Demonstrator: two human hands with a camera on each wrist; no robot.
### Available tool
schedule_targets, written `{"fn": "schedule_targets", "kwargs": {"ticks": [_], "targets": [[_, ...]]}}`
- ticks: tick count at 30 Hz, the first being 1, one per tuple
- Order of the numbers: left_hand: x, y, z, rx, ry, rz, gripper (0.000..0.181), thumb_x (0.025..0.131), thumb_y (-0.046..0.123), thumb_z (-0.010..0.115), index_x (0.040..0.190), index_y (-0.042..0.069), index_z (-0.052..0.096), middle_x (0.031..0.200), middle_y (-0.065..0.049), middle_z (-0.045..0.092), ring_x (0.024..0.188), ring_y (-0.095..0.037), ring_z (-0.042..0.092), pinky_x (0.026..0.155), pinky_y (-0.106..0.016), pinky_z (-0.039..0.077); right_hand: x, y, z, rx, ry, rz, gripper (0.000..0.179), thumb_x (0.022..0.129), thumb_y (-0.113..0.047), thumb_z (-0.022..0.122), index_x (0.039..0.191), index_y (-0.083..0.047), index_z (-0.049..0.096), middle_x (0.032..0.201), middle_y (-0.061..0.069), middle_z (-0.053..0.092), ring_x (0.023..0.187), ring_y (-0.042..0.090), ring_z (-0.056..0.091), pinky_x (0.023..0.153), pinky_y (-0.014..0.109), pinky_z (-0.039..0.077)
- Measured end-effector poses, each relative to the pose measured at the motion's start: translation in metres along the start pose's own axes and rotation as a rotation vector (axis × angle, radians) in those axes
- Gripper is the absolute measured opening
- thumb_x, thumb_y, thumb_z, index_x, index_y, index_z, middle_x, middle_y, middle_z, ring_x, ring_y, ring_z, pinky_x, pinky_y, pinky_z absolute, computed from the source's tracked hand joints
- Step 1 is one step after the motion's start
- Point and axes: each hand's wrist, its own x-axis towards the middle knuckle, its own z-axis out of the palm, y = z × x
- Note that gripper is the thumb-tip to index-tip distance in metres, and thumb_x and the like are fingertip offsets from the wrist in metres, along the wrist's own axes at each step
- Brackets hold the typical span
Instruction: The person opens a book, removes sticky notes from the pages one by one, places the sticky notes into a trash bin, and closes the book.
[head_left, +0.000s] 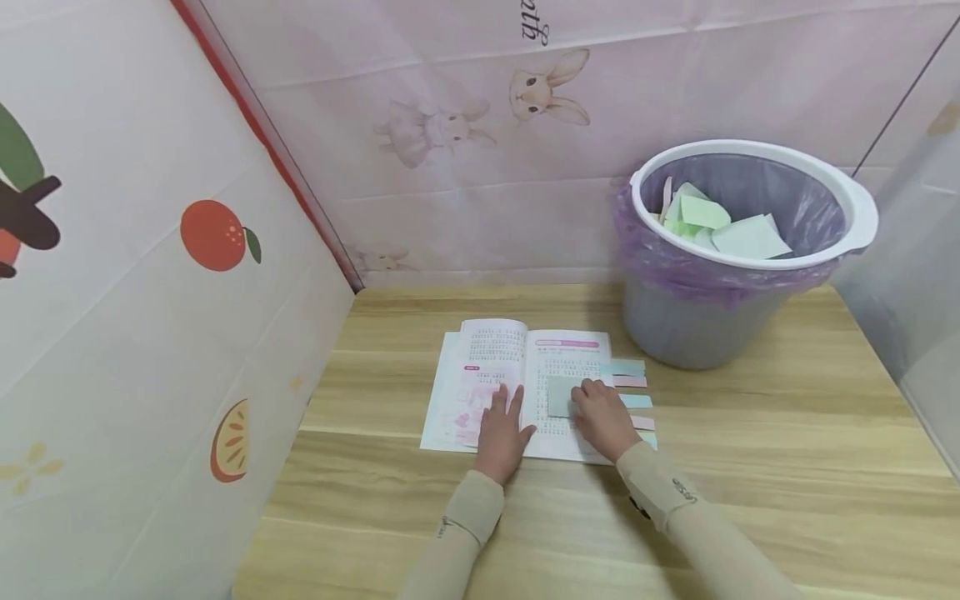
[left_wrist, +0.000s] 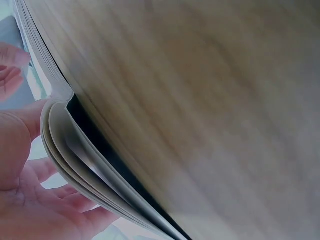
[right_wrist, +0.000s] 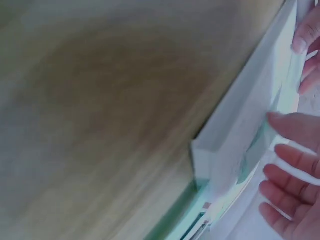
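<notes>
An open booklet (head_left: 566, 437) with printed pages lies on the wooden table. My left hand (head_left: 501, 437) rests on its left page near the fold, fingers spread. In the left wrist view, this hand (left_wrist: 55, 200) lies over the curved page stack. A square grey-green paper note (head_left: 558, 397) lies on the right page. My right hand (head_left: 603, 417) touches the right side of that note with bent fingers. In the right wrist view, the right hand's thumb (right_wrist: 287, 125) reaches the page beside the green note (right_wrist: 255, 147), apart from the other fingers.
Pale blue and pink paper tabs (head_left: 636, 402) stick out from the booklet's right edge. A grey bin (head_left: 675, 321) with a purple liner stands behind to the right, with loose green papers (head_left: 750, 237) inside. Printed wall sheets (head_left: 450, 225) border the table's back and left.
</notes>
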Motion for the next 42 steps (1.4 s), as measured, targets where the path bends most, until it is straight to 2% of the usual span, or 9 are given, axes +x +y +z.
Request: {"fn": "schedule_targets", "kwargs": {"ticks": [3, 11, 17, 24, 31, 42], "targets": [[-0.001, 0.001, -0.001, 0.013, -0.017, -0.009, 0.070, 0.092, 0.034, 0.064, 0.150, 0.011, 0.033, 0.154, -0.021, 0.028, 0.141, -0.034, 0.029, 0.112, -0.050, 0.029, -0.002, 0.000, 0.003, -0.010, -0.005, -0.039, 0.026, 0.075, -0.007, 0.080, 0.091, -0.002, 0.061, 0.082, 0.007, 0.054, 0.076, 0.025, 0.053, 0.071, 0.040, 0.050], [-0.001, 0.002, -0.003, -0.003, 0.001, -0.005, 0.069, 0.092, 0.033, 0.064, 0.149, 0.010, 0.035, 0.153, -0.022, 0.029, 0.140, -0.035, 0.029, 0.112, -0.051, 0.029, -0.001, -0.002, 0.003, -0.112, 0.049, -0.064, 0.016, 0.080, 0.000, 0.073, 0.091, 0.001, 0.061, 0.079, 0.011, 0.061, 0.067, 0.024, 0.058, 0.058, 0.035, 0.051], [-0.002, 0.002, -0.003, -0.007, 0.005, 0.000, 0.068, 0.092, 0.033, 0.064, 0.149, 0.009, 0.036, 0.152, -0.023, 0.030, 0.140, -0.036, 0.030, 0.111, -0.052, 0.030, 0.003, 0.000, 0.000, -0.141, 0.067, -0.025, 0.013, 0.079, 0.002, 0.073, 0.079, 0.002, 0.060, 0.075, 0.010, 0.057, 0.065, 0.024, 0.054, 0.055, 0.034, 0.046], [-0.003, 0.002, -0.002, 0.002, 0.009, 0.002, 0.068, 0.091, 0.033, 0.065, 0.148, 0.009, 0.036, 0.151, -0.023, 0.031, 0.139, -0.036, 0.031, 0.110, -0.052, 0.031, 0.002, 0.000, -0.003, -0.143, 0.061, 0.029, 0.010, 0.078, 0.002, 0.073, 0.078, 0.004, 0.063, 0.073, 0.010, 0.056, 0.064, 0.024, 0.053, 0.055, 0.034, 0.046], [-0.004, 0.001, -0.003, 0.000, 0.019, 0.014, 0.068, 0.091, 0.033, 0.064, 0.148, 0.008, 0.036, 0.151, -0.023, 0.031, 0.139, -0.037, 0.031, 0.110, -0.052, 0.032, 0.002, 0.004, -0.007, -0.137, 0.079, 0.093, 0.012, 0.078, 0.005, 0.070, 0.074, 0.003, 0.059, 0.068, 0.012, 0.056, 0.061, 0.027, 0.054, 0.053, 0.038, 0.048], [-0.004, 0.003, -0.005, -0.011, 0.016, -0.004, 0.068, 0.092, 0.033, 0.064, 0.149, 0.009, 0.035, 0.152, -0.022, 0.029, 0.140, -0.036, 0.029, 0.111, -0.052, 0.030, 0.000, 0.011, -0.007, -0.115, 0.185, 0.144, 0.014, 0.081, 0.003, 0.067, 0.071, 0.004, 0.058, 0.065, 0.015, 0.057, 0.058, 0.031, 0.055, 0.050, 0.042, 0.048]]}}
